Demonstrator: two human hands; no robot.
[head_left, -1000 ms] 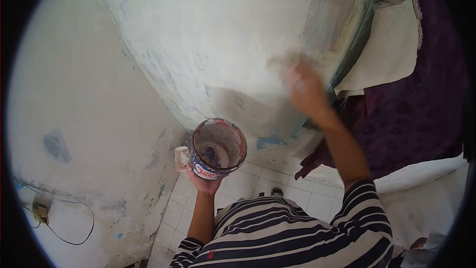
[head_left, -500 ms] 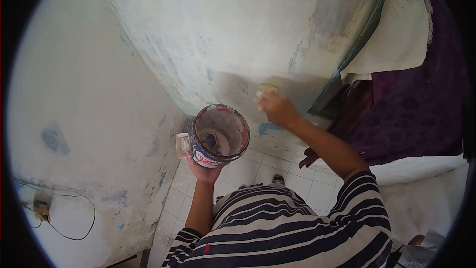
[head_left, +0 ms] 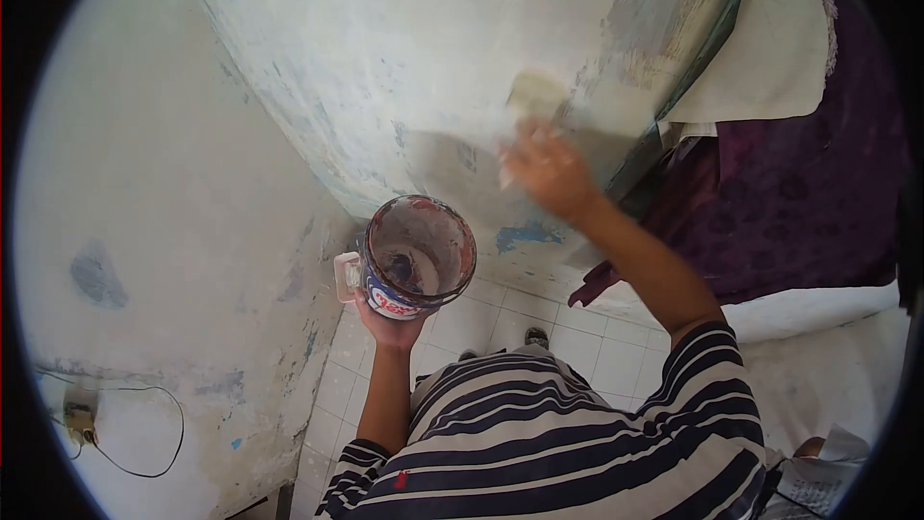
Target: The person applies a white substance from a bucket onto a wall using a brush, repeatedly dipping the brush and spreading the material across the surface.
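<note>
My left hand (head_left: 393, 327) supports a paint bucket (head_left: 423, 248) from below, fingers against its blue, white and red side. Reddish and greyish-white residue coats the inside walls, with a dark patch at the bottom. A pale pink, flat rectangular piece (head_left: 346, 276) with white material on it sticks out beside the bucket, next to that hand. My right hand (head_left: 551, 166), smeared by motion, is closed round a putty scraper whose pale yellowish, wide flat end (head_left: 537, 96) points up at the wall (head_left: 462, 48). The scraper's end is over the wall surface, its detail blurred.
A second wall (head_left: 173, 183) meets this one at a corner on the left; a socket with a looped cable (head_left: 80, 419) is on it. Purple cloth (head_left: 789, 202) and a cream cloth (head_left: 770, 58) hang at the right. White floor tiles (head_left: 467, 323) lie below.
My right hand has moved up and slightly right along the wall with the putty scraper. The bucket stays in my left hand, shifted slightly up and left in view.
</note>
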